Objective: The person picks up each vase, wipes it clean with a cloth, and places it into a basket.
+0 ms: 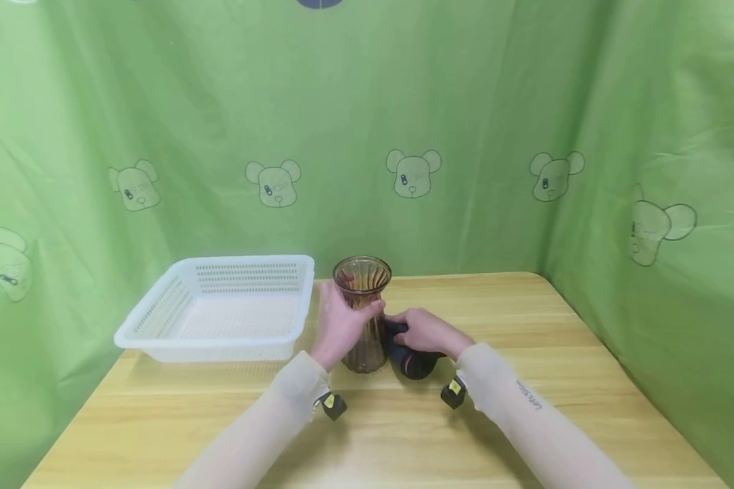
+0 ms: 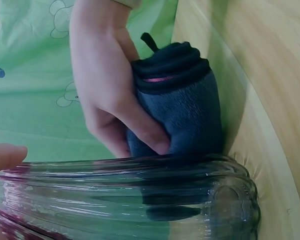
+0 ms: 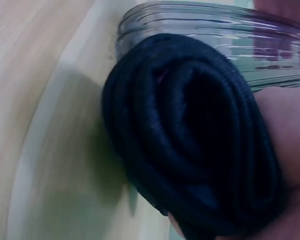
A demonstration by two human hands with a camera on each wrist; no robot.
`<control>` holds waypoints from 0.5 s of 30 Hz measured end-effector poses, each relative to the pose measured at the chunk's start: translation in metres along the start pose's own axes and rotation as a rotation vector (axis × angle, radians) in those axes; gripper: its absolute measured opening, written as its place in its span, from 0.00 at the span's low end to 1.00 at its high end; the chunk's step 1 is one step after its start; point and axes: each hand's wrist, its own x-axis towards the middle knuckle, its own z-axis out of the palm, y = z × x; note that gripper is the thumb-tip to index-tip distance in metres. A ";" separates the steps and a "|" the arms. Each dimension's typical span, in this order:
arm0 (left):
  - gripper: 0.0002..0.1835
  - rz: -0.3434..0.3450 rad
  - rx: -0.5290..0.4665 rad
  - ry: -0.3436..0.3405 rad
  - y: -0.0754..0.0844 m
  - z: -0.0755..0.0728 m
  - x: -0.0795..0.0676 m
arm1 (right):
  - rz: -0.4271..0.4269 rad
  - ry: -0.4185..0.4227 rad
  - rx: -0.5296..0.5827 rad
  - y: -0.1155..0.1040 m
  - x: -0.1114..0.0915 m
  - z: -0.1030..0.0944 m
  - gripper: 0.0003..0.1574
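Note:
A ribbed, tinted glass vase (image 1: 365,350) with a flared rim stands upright on the wooden table. My left hand (image 1: 341,324) grips its upper part from the left, thumb across the near side. Just right of the vase is a tightly rolled dark blue towel (image 1: 418,366) with a thin pink line and a small black loop. My right hand (image 1: 427,330) holds this roll from above, thumb on one side. In the left wrist view the towel (image 2: 185,112) stands close against the vase wall. Its spiral end fills much of the right wrist view.
A white perforated plastic basket (image 1: 293,334) sits at the left of the table (image 1: 404,428). Green curtains (image 1: 342,102) with bear-head prints hang behind the table and along both sides.

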 end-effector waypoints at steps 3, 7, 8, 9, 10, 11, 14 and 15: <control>0.46 -0.004 0.000 -0.006 0.001 0.001 0.000 | -0.014 0.019 -0.015 -0.001 -0.004 -0.005 0.31; 0.46 0.011 0.015 -0.006 0.001 0.001 -0.001 | -0.037 0.051 0.031 -0.011 -0.011 -0.022 0.31; 0.46 0.021 0.018 -0.004 0.001 0.001 -0.001 | -0.036 0.066 0.056 -0.015 -0.014 -0.028 0.31; 0.46 0.034 0.022 -0.001 0.001 0.001 -0.001 | -0.038 0.085 0.078 -0.019 -0.016 -0.034 0.31; 0.47 0.047 0.032 0.003 0.002 0.000 -0.001 | -0.040 0.111 0.103 -0.023 -0.018 -0.039 0.31; 0.47 0.060 0.039 0.007 0.002 0.000 0.000 | -0.039 0.138 0.130 -0.027 -0.019 -0.044 0.31; 0.48 0.094 0.058 0.017 0.002 -0.001 0.000 | -0.032 0.209 0.149 -0.035 -0.020 -0.052 0.29; 0.47 0.099 0.065 0.018 0.001 -0.001 0.000 | -0.037 0.226 0.135 -0.036 -0.020 -0.052 0.29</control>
